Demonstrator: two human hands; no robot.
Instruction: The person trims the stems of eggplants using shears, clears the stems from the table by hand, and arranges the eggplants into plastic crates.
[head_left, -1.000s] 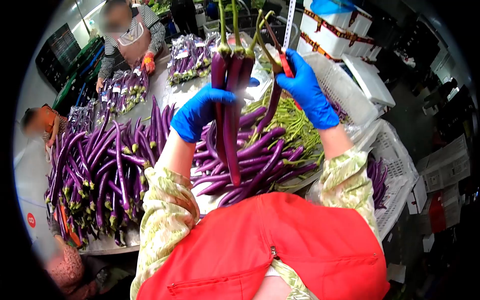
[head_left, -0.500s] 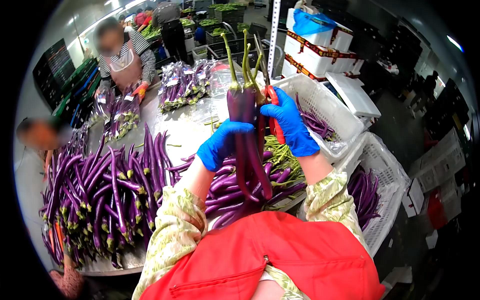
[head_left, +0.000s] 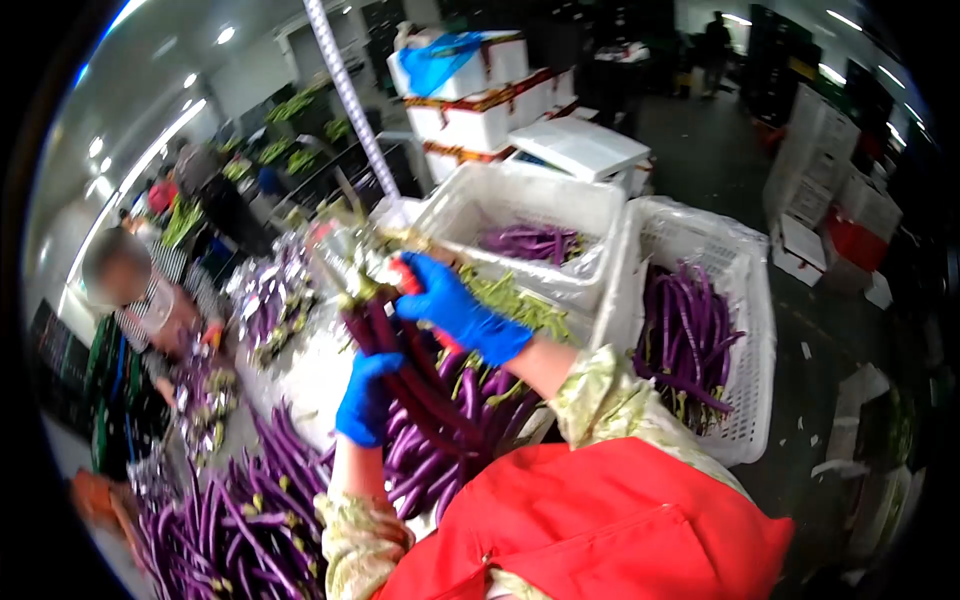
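My left hand [head_left: 366, 400], in a blue glove, is wrapped round a few long purple eggplants [head_left: 415, 385], held slanting with their stem ends up. My right hand [head_left: 455, 308], also gloved in blue, grips red-handled scissors [head_left: 407, 276] beside the stem ends. The blades are blurred, so their exact place is unclear. Below my hands lie loose eggplants [head_left: 410, 470], with cut green stems [head_left: 520, 305] behind them. A large heap of eggplants [head_left: 235, 530] covers the near left of the table.
White crates [head_left: 612, 300] with purple eggplants stand at the right. Foam boxes [head_left: 460, 125] are stacked behind a perforated white post [head_left: 352, 100]. Bagged eggplants [head_left: 265, 300] lie at the back left, near a person in an apron [head_left: 165, 305]. Cartons stand far right.
The view has swung to the right, showing more of the crates and floor. The held eggplants are lower and more tilted. Both hands keep their holds.
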